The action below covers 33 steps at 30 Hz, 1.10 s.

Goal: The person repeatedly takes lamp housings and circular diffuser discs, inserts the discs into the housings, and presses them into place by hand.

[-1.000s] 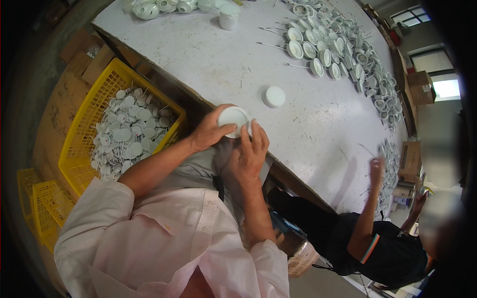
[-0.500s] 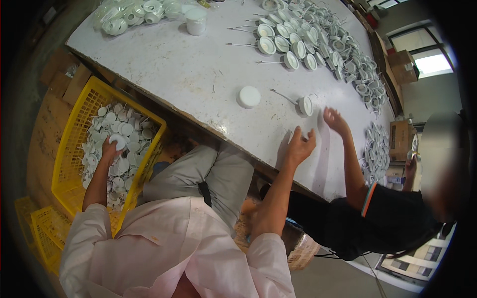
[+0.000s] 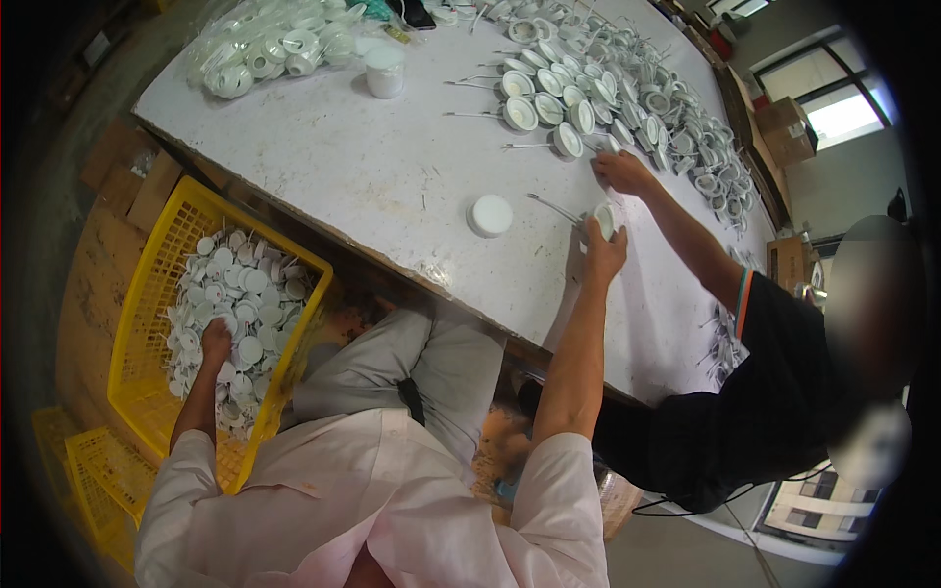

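Fingers, right: I have my right hand stretched far forward over the worktop, its fingers curled round a small white round fitting with a thin wire tail.
Fingers, left: my left hand is down in the yellow crate, fingertips buried among the white discs; I cannot tell whether they have closed on one.
Fitting's lie: at my right fingertips, its wire trailing left and away across the worktop.
Nearer hand: right, by far; the left is well apart, below the worktop's edge.
Loose white cap: on the worktop, left of the fitting, apart from it.
Co-worker's hand: just beyond my right hand, by the rows of like fittings.
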Tool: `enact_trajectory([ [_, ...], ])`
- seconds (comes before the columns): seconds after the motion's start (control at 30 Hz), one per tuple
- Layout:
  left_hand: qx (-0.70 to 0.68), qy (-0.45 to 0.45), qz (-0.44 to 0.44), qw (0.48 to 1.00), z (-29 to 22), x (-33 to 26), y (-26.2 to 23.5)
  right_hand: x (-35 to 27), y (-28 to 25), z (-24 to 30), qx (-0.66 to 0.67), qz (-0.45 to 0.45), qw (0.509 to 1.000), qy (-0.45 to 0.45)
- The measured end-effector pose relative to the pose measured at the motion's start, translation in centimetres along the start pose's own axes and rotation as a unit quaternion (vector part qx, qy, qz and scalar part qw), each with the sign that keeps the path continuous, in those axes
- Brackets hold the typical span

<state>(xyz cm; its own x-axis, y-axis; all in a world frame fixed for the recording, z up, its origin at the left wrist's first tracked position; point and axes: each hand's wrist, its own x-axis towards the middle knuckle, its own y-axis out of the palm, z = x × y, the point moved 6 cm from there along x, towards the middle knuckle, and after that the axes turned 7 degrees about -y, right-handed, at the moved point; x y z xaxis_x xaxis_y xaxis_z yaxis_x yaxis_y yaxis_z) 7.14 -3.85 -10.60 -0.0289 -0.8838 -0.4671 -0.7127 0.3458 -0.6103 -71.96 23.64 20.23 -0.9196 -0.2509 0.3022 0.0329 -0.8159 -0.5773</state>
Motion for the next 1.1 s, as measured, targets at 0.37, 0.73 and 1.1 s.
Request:
enact_trajectory([
  [0.37,-0.213,0.306,0.443,0.816,-44.2,-26.9,12.9,-15.6,-4.0,9.5,0.148,0.240,0.950,-0.136],
  [0.73,-0.326,0.194,0.510,0.772,-43.7,-26.7,14.8,-18.8,1.4,14.8,0.213,0.370,0.886,-0.179],
  [1.1,-0.290,0.193,0.446,0.824,-40.5,-26.4,14.1,-9.4,7.6,10.0,0.035,0.206,0.977,-0.046],
])
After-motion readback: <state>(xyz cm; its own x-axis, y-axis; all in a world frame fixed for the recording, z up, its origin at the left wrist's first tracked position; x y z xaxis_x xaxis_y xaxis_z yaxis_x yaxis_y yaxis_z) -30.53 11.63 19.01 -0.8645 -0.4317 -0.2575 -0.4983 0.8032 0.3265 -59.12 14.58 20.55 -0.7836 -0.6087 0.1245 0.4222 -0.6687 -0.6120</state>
